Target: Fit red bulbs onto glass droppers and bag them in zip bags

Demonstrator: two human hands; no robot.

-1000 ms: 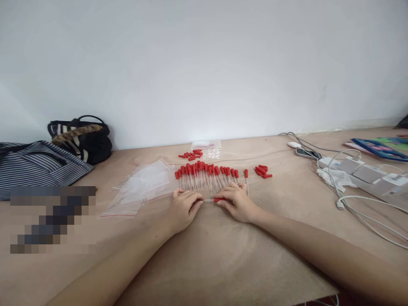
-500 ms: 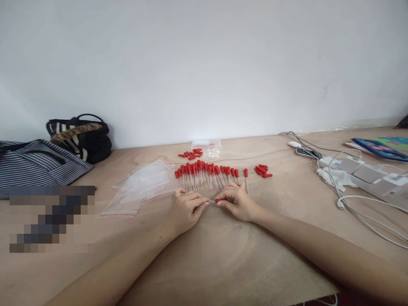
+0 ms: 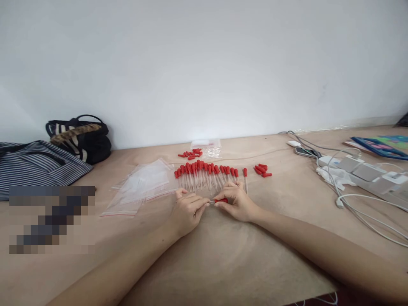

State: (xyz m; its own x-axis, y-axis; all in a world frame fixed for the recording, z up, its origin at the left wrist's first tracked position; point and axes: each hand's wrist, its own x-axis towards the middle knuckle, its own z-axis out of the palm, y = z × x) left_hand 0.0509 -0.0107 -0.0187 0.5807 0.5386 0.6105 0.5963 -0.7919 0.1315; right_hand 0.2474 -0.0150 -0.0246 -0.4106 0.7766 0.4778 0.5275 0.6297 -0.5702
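Between the fingertips of my left hand (image 3: 190,211) is a thin clear glass dropper tube (image 3: 212,202), mostly hidden by the hand. My right hand (image 3: 237,202) pinches a red rubber bulb (image 3: 221,200) at the tube's right end; I cannot tell how far the bulb sits over it. Just beyond both hands lies a row of droppers with red bulbs (image 3: 199,165), tubes pointing toward me. One dropper (image 3: 245,173) lies apart at the row's right end. Loose red bulbs (image 3: 261,170) lie to the right, and more loose bulbs (image 3: 191,154) lie behind the row.
Clear zip bags (image 3: 143,182) are spread left of the row. A clear bag of glass tubes (image 3: 212,151) lies by the wall. Striped bag (image 3: 41,165) and black bag (image 3: 95,142) stand left. A power strip with chargers (image 3: 360,170) and cables is at right.
Both hands stay nearly in place, still holding the tube and the bulb end to end. The right fingers have shifted very slightly. The row and loose bulbs look unchanged.
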